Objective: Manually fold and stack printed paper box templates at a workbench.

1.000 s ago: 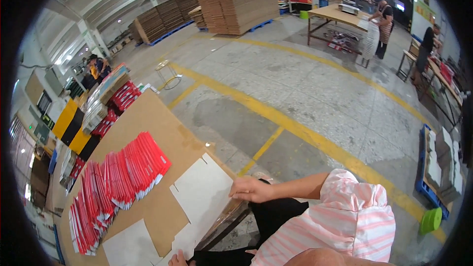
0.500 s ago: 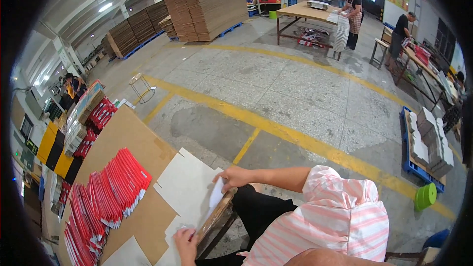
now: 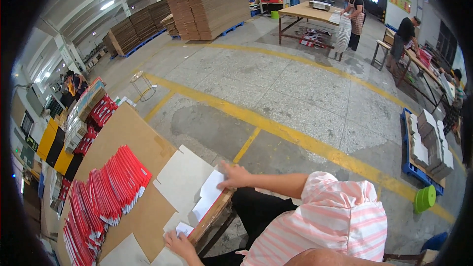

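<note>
A flat grey-white die-cut card blank lies on the brown table. Along its near edge is a white folded strip with a thin red border, beside a smaller white flap. My right hand rests at the upper end of the strip, fingers apart and fingertips against the white card. Lower down, my left hand lies at the small flap with its fingers spread and touching the card. A fanned row of red-and-white folded card pieces stretches across the table beyond the blank.
Another grey-white sheet lies at the table's lower edge. A wire-framed stool stands on the floor beyond. Stacked cardboard rises at the back. On the right are a loaded blue pallet and a green bucket. Other people work at far tables.
The white strip, raised and pinched in my right hand before, now lies flatter with its red border showing. My right hand's fingers have spread. My left hand has moved slightly left.
</note>
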